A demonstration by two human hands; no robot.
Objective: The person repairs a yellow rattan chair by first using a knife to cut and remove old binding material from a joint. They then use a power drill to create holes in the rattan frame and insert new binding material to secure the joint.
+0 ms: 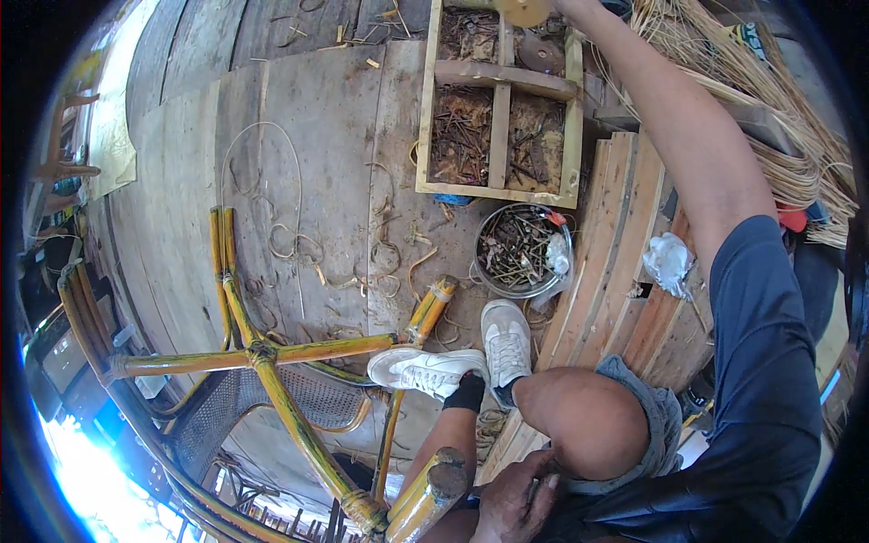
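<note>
At the top edge my right hand [572,5] is mostly cut off, its arm stretched over a wooden box [572,163]. A tan round-edged piece [523,11] shows right by that hand; whether the fingers grip it is hidden. My left hand [518,500] is low in the picture, fingers curled beside my bent knee, and what it holds, if anything, does not show. Just left of it is the cut end of a thick bamboo-like pole [442,475]. That pole belongs to a yellow-green furniture frame [299,416] with wrapped joints and a mesh panel [272,398].
The box's compartments hold rusty nails [463,136]. Below it stands a metal bowl [482,276] of nails or screws. Planks [584,262] with a crumpled plastic bag [668,262] lie to the right, below cane bundles [778,172]. Cane scraps [385,262] litter the plank floor.
</note>
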